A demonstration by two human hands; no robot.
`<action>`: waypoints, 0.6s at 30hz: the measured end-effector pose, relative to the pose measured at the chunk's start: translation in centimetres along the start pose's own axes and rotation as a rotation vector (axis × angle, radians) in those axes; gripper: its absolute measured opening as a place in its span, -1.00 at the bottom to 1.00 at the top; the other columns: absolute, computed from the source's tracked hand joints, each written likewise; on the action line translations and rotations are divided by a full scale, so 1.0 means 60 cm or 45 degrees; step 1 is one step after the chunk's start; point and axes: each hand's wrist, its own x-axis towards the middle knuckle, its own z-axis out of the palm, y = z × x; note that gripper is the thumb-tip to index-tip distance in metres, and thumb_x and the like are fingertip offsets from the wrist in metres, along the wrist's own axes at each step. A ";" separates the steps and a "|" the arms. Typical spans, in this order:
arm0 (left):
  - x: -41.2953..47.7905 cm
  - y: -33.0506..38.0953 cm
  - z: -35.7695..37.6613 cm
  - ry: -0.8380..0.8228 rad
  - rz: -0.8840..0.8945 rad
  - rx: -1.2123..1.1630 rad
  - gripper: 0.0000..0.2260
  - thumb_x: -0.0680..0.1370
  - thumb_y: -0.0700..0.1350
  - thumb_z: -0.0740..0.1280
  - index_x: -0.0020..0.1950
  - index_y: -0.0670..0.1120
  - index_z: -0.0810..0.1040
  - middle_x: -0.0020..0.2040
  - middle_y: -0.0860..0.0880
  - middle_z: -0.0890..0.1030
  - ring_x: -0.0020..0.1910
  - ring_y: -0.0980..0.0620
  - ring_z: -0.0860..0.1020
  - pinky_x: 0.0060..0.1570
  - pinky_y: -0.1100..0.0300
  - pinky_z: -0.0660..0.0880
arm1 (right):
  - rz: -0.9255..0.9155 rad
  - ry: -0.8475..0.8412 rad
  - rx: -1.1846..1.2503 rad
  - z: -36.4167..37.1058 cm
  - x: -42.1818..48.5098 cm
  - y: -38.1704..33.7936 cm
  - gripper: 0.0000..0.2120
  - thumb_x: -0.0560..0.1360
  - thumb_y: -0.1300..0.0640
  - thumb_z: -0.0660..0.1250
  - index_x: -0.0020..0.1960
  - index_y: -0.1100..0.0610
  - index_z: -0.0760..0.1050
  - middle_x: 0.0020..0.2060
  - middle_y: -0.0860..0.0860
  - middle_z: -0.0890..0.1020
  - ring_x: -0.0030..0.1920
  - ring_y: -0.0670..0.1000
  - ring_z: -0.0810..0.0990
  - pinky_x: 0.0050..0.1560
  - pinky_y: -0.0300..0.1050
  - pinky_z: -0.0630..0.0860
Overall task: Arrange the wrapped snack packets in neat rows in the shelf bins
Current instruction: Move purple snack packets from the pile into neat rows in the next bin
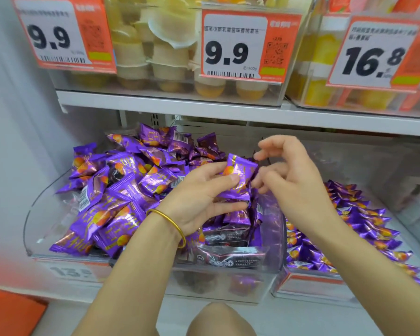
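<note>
A clear plastic shelf bin (pixel 34 209) holds a loose heap of purple wrapped snack packets (pixel 121 187). My left hand (pixel 199 197), with a gold bangle on its wrist, grips one purple packet (pixel 240 175) upright above the bin's right part. My right hand (pixel 284 170) hovers just right of that packet with fingers loosely curled, fingertips close to its edge, holding nothing. Below the hands, several packets (pixel 226 236) stand in a row at the bin's front right. A second bin (pixel 308 284) to the right holds packets (pixel 359 221) lined up in rows.
The shelf above (pixel 170 103) carries clear bins of jelly cups (pixel 165 52) with orange price tags (pixel 243 44). A grey wall (pixel 15 141) bounds the left. An orange box (pixel 10 314) sits at bottom left; my knee (pixel 221 321) shows at the bottom.
</note>
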 end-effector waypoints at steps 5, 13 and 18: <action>-0.020 0.008 -0.001 0.002 0.124 0.233 -0.65 0.51 -0.30 0.32 0.28 -0.16 0.40 -0.06 -0.03 0.60 -0.24 0.13 0.60 -0.26 0.21 0.58 | 0.022 -0.391 -0.339 -0.009 0.022 -0.014 -0.53 0.50 0.02 0.32 0.39 -0.05 0.33 0.09 -0.17 0.50 -0.13 -0.29 0.50 0.00 -0.37 0.44; -0.041 0.014 -0.036 0.178 0.455 0.890 -0.71 0.41 -0.16 0.48 0.06 0.04 0.48 0.04 -0.07 0.55 -0.08 -0.09 0.61 -0.01 0.01 0.58 | 0.215 -0.716 0.063 0.000 0.034 -0.032 -0.62 0.38 0.25 0.45 0.16 0.04 0.48 0.02 0.16 0.60 -0.27 0.10 0.63 -0.26 -0.04 0.62; -0.049 0.015 -0.051 0.345 0.438 1.343 -0.61 0.39 -0.02 0.48 0.15 -0.01 0.45 0.10 0.05 0.47 0.05 0.10 0.49 0.04 0.21 0.45 | 0.075 -0.415 -0.139 -0.005 0.020 -0.027 -0.72 0.43 0.23 0.42 0.08 0.01 0.49 -0.12 0.03 0.59 -0.42 0.07 0.60 -0.26 -0.03 0.59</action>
